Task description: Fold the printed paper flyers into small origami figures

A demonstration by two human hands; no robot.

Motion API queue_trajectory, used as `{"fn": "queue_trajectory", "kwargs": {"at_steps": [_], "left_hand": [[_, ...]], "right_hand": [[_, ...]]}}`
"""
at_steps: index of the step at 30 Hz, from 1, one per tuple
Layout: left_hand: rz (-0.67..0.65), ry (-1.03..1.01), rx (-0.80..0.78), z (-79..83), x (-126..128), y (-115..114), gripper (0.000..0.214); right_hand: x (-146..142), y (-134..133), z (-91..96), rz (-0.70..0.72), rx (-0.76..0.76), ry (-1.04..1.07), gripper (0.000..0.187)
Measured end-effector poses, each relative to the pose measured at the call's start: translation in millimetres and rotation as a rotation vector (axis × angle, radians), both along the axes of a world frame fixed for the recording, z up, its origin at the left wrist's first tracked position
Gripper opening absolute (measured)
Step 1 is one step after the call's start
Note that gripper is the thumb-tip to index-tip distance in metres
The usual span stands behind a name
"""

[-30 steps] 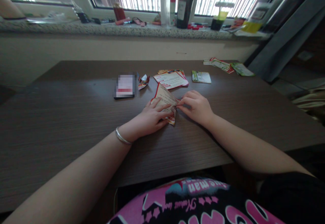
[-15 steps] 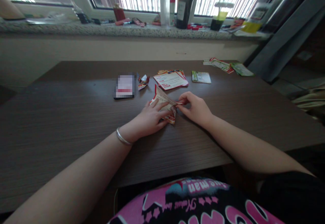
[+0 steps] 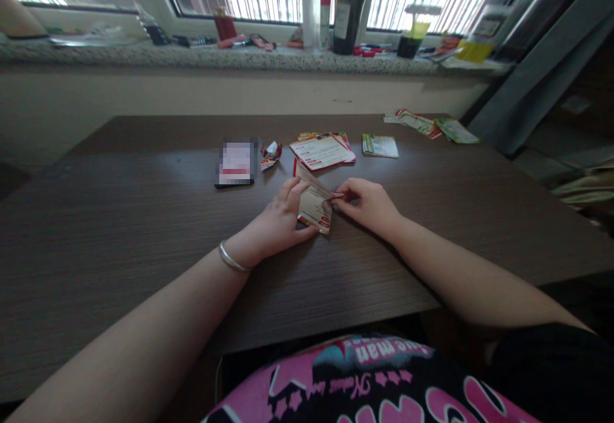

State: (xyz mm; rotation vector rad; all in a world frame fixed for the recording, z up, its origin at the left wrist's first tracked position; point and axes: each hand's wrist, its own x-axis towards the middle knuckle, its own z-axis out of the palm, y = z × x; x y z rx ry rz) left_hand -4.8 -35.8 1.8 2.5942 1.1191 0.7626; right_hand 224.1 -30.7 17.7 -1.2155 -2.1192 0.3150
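A folded red-and-white paper leaflet (image 3: 315, 204) stands tilted up off the dark wooden table (image 3: 144, 218), between my two hands. My left hand (image 3: 278, 221), with a silver bangle on the wrist, grips the leaflet's left edge, fingers curled round it. My right hand (image 3: 369, 205) pinches the leaflet's right corner between thumb and fingertips. Both hands rest low on the tabletop.
Behind the hands lie a phone (image 3: 236, 164), a crumpled wrapper (image 3: 271, 153), a stack of red-and-white leaflets (image 3: 322, 150), a green leaflet (image 3: 380, 146) and more leaflets (image 3: 422, 123) at the far right. Bottles (image 3: 348, 7) and clutter line the stone windowsill (image 3: 192, 57).
The leaflet lay nearly flat under my left hand's fingers; it is now lifted and turned upright. My left hand moved from on top of it to its left edge.
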Motion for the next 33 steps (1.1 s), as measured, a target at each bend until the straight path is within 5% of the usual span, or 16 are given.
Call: {"fn": "queue_trajectory", "kwargs": {"at_steps": [10, 27, 33], "left_hand": [[0.001, -0.049, 0.007, 0.7, 1.6, 0.1, 0.104], [0.073, -0.086, 0.154, 1.8, 6.1, -0.3, 0.137], [-0.019, -0.003, 0.333, 7.9, 4.2, 2.6, 0.132]], "right_hand": [[-6.2, -3.0, 3.5, -0.189, -0.102, -0.147, 0.011], [-5.5, -0.9, 1.3, -0.085, -0.026, 0.038, 0.012], [-6.1, 0.5, -1.2, -0.078, -0.098, 0.136, 0.017]]}}
